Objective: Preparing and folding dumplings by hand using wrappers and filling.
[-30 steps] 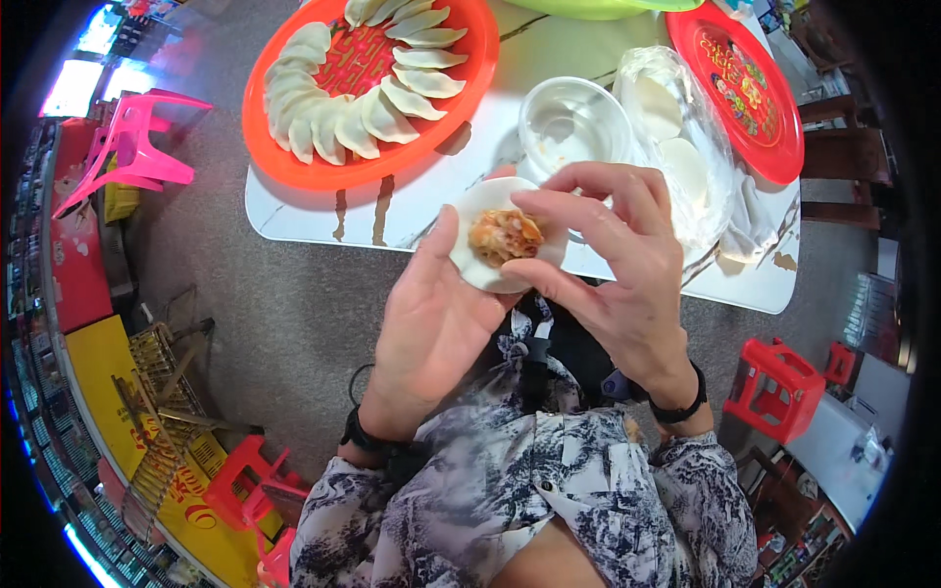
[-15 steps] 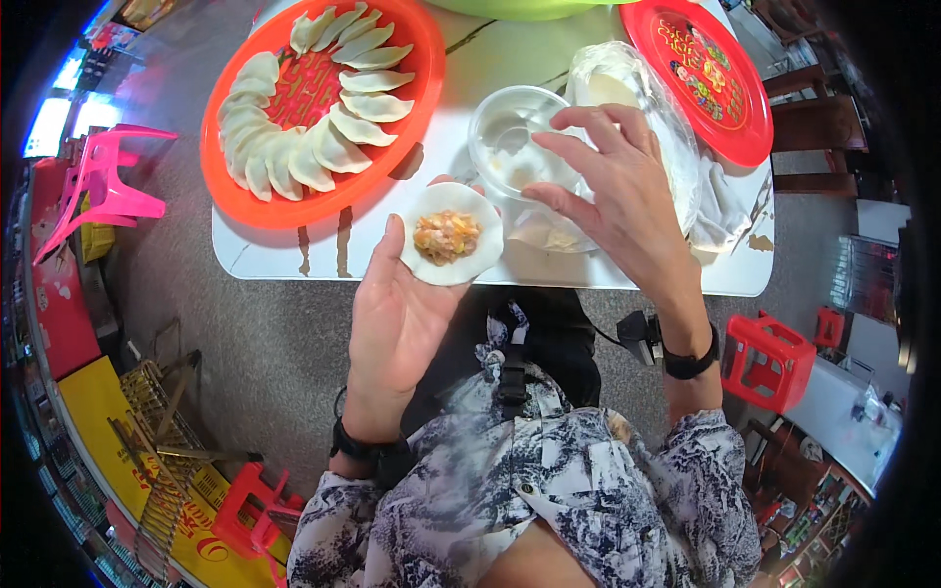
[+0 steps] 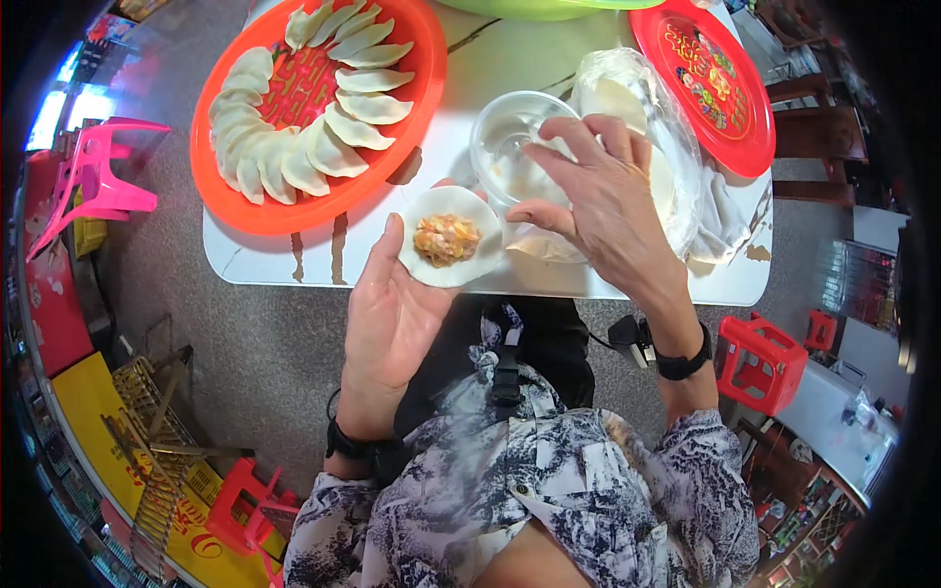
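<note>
On the fingers of my left hand (image 3: 397, 318) lies a round white dumpling wrapper (image 3: 482, 263), with the thumb at its left edge. A mound of orange and pale minced filling (image 3: 446, 240) sits in its middle, and the wrapper is flat and unfolded. My right hand (image 3: 613, 196) hangs over a clear round plastic bowl (image 3: 477, 142) with its thumb and fingers apart, holding nothing. The index finger points down into the bowl; whether its tip touches what is inside, I cannot tell. Right of the bowl, more round wrappers (image 3: 619, 103) lie in a clear plastic bag (image 3: 676, 127), partly behind my right hand.
An orange-red oval tray (image 3: 417, 127) at the far left carries a ring of folded dumplings (image 3: 333, 152). A red oval tray (image 3: 708, 73) lies at the far right, and a green basin (image 3: 549, 8) at the back. Red stools (image 3: 760, 363) stand on the floor beyond the white table (image 3: 284, 265).
My right thumb has spread farther from the index finger, and the hand has shifted slightly over the bowl. My left hand still supports the filled wrapper. The whole view has shifted a little.
</note>
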Action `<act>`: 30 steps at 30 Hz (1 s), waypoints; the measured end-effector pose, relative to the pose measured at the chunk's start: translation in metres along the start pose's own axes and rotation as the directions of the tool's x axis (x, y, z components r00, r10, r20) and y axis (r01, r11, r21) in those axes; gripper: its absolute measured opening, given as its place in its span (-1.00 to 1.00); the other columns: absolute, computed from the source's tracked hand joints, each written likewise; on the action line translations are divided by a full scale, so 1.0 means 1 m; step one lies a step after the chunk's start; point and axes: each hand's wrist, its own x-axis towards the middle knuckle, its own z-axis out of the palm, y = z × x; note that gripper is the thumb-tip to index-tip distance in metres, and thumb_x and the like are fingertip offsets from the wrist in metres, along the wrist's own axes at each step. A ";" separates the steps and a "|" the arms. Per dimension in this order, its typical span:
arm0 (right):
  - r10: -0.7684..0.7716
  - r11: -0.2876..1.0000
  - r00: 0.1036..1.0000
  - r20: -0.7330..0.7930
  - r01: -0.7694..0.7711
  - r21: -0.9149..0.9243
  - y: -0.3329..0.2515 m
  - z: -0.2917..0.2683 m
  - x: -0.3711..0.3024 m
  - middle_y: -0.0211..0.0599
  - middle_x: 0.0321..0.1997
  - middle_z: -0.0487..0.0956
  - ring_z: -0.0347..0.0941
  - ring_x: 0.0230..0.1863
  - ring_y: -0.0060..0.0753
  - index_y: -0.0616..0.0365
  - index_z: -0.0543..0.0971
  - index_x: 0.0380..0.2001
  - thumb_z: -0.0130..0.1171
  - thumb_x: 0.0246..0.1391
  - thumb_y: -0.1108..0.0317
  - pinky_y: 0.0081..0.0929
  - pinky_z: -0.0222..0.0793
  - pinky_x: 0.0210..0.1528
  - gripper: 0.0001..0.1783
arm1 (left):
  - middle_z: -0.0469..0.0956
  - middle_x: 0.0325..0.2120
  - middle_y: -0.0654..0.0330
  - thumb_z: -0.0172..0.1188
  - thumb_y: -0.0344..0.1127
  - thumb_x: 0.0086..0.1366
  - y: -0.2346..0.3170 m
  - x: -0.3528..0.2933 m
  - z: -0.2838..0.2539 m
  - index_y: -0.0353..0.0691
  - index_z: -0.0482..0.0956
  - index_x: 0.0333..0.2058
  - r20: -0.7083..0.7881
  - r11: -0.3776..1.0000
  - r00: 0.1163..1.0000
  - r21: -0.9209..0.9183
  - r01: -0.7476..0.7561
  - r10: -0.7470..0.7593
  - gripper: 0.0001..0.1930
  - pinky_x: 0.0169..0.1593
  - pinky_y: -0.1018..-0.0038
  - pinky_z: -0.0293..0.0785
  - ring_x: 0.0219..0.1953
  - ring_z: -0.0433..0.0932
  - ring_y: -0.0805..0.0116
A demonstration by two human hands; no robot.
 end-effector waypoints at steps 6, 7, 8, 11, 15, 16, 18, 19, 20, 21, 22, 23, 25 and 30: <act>-0.001 0.996 1.000 -0.024 0.003 0.094 -0.004 -0.022 -0.003 -0.37 0.00 0.48 0.23 0.07 -0.14 0.01 0.64 -0.11 0.20 0.05 0.02 -0.25 0.05 0.18 -0.59 | 0.26 0.23 -0.09 -0.30 -0.11 0.53 0.007 -0.002 0.000 -0.45 0.07 0.28 0.042 0.995 0.998 0.094 0.038 -0.042 -0.45 0.37 0.15 0.16 0.30 0.25 0.11; -0.040 0.975 0.998 -0.044 0.049 0.215 -0.010 -0.027 -0.002 -0.37 -0.02 0.50 0.22 0.06 -0.14 -0.06 0.66 -0.14 0.25 0.04 0.18 -0.27 0.10 0.15 -0.70 | 0.29 0.21 -0.08 -0.29 -0.11 0.53 0.009 -0.002 0.001 -0.46 0.09 0.27 0.048 0.990 0.997 0.128 0.059 -0.065 -0.45 0.36 0.16 0.18 0.29 0.27 0.11; -0.041 0.974 0.998 -0.048 0.050 0.220 -0.013 -0.026 -0.003 -0.37 -0.02 0.50 0.22 0.06 -0.14 -0.06 0.66 -0.14 0.25 0.04 0.18 -0.27 0.10 0.15 -0.70 | 0.29 0.21 -0.08 -0.29 -0.11 0.53 0.008 -0.003 0.002 -0.46 0.09 0.27 0.046 0.990 0.997 0.133 0.056 -0.062 -0.45 0.36 0.16 0.18 0.29 0.27 0.11; -0.148 0.924 0.988 -0.048 0.155 0.351 -0.023 -0.022 -0.001 -0.44 0.03 0.48 0.23 0.04 -0.14 -0.20 0.68 -0.17 0.35 -0.09 0.36 -0.29 0.21 0.09 -0.67 | 0.33 0.18 -0.07 -0.28 -0.11 0.52 0.009 -0.003 0.008 -0.46 0.14 0.25 -0.007 0.993 0.996 0.087 0.086 -0.085 -0.47 0.33 0.17 0.22 0.25 0.32 0.12; -0.147 0.921 0.985 -0.095 0.171 0.350 -0.027 -0.016 -0.002 -0.43 -0.02 0.48 0.28 0.08 -0.09 -0.15 0.63 -0.19 0.32 -0.07 0.34 -0.19 0.17 0.12 -0.70 | 0.35 0.17 -0.07 -0.27 -0.13 0.52 0.011 -0.005 0.004 -0.47 0.17 0.23 0.037 0.992 0.994 0.081 0.099 -0.103 -0.48 0.30 0.15 0.27 0.22 0.36 0.12; -0.143 0.934 0.986 -0.089 0.165 0.318 -0.026 -0.019 -0.005 -0.43 -0.02 0.48 0.29 0.08 -0.09 -0.15 0.63 -0.19 0.32 -0.08 0.34 -0.19 0.18 0.12 -0.70 | 0.34 0.17 -0.07 -0.28 -0.14 0.52 0.012 -0.005 0.006 -0.46 0.15 0.24 0.049 0.992 0.995 0.092 0.084 -0.088 -0.48 0.31 0.14 0.27 0.22 0.36 0.11; -0.141 0.945 0.986 -0.085 0.160 0.285 -0.025 -0.024 -0.012 -0.43 -0.02 0.48 0.29 0.07 -0.08 -0.14 0.63 -0.19 0.33 -0.08 0.33 -0.19 0.19 0.11 -0.70 | 0.33 0.18 -0.08 -0.29 -0.14 0.52 0.013 -0.004 0.006 -0.46 0.14 0.25 0.060 0.992 0.996 0.103 0.066 -0.073 -0.48 0.31 0.13 0.27 0.23 0.36 0.11; -0.139 0.938 0.988 -0.062 0.152 0.311 -0.024 -0.027 -0.015 -0.42 0.00 0.47 0.30 0.07 -0.08 -0.15 0.63 -0.19 0.33 -0.07 0.33 -0.18 0.21 0.11 -0.70 | 0.33 0.18 -0.09 -0.29 -0.15 0.52 0.014 -0.003 0.006 -0.46 0.13 0.25 0.081 0.995 0.995 0.083 0.055 -0.062 -0.48 0.31 0.12 0.26 0.23 0.35 0.10; -0.138 0.931 0.990 -0.039 0.143 0.336 -0.023 -0.029 -0.017 -0.42 0.01 0.47 0.30 0.06 -0.09 -0.15 0.63 -0.18 0.33 -0.07 0.32 -0.18 0.22 0.11 -0.70 | 0.32 0.19 -0.10 -0.30 -0.15 0.52 0.014 -0.002 0.005 -0.46 0.12 0.25 0.101 0.997 0.994 0.063 0.045 -0.051 -0.48 0.31 0.12 0.26 0.24 0.34 0.10; -0.134 0.931 0.990 -0.042 0.141 0.337 -0.025 -0.029 -0.016 -0.42 0.01 0.47 0.30 0.06 -0.09 -0.15 0.63 -0.18 0.33 -0.07 0.32 -0.18 0.22 0.11 -0.70 | 0.32 0.19 -0.10 -0.30 -0.15 0.52 0.014 -0.002 0.004 -0.46 0.12 0.25 0.101 0.997 0.993 0.067 0.046 -0.053 -0.48 0.31 0.12 0.26 0.24 0.34 0.10; -0.127 0.922 0.990 -0.061 0.141 0.361 -0.026 -0.029 -0.014 -0.40 0.02 0.47 0.30 0.06 -0.08 -0.16 0.63 -0.18 0.33 -0.06 0.31 -0.19 0.23 0.10 -0.70 | 0.32 0.19 -0.10 -0.31 -0.14 0.52 0.014 -0.002 0.004 -0.45 0.11 0.26 0.127 0.998 0.990 0.015 0.066 -0.068 -0.48 0.31 0.12 0.26 0.24 0.34 0.09; -0.120 0.912 0.990 -0.081 0.142 0.385 -0.027 -0.028 -0.012 -0.39 0.03 0.47 0.30 0.06 -0.08 -0.17 0.63 -0.17 0.33 -0.06 0.30 -0.20 0.24 0.09 -0.70 | 0.31 0.19 -0.10 -0.31 -0.13 0.52 0.014 -0.002 0.004 -0.44 0.11 0.26 0.154 0.996 0.985 -0.036 0.087 -0.081 -0.48 0.31 0.11 0.26 0.25 0.33 0.09; -0.108 0.923 0.991 -0.081 0.130 0.362 -0.028 -0.023 -0.009 -0.39 0.04 0.47 0.27 0.04 -0.09 -0.19 0.65 -0.13 0.31 -0.03 0.24 -0.23 0.25 0.09 -0.68 | 0.30 0.20 -0.10 -0.32 -0.12 0.53 0.014 -0.003 0.005 -0.43 0.11 0.27 0.178 0.992 0.981 -0.076 0.099 -0.084 -0.47 0.31 0.10 0.26 0.25 0.33 0.09; -0.103 0.936 0.992 -0.079 0.124 0.330 -0.031 -0.027 -0.019 -0.37 0.05 0.47 0.29 0.05 -0.04 -0.14 0.64 -0.15 0.34 -0.07 0.27 -0.21 0.26 0.08 -0.67 | 0.27 0.22 -0.12 -0.33 -0.09 0.53 0.018 -0.003 0.009 -0.40 0.10 0.28 0.055 0.998 0.998 0.060 0.000 -0.003 -0.46 0.31 0.07 0.26 0.26 0.31 0.08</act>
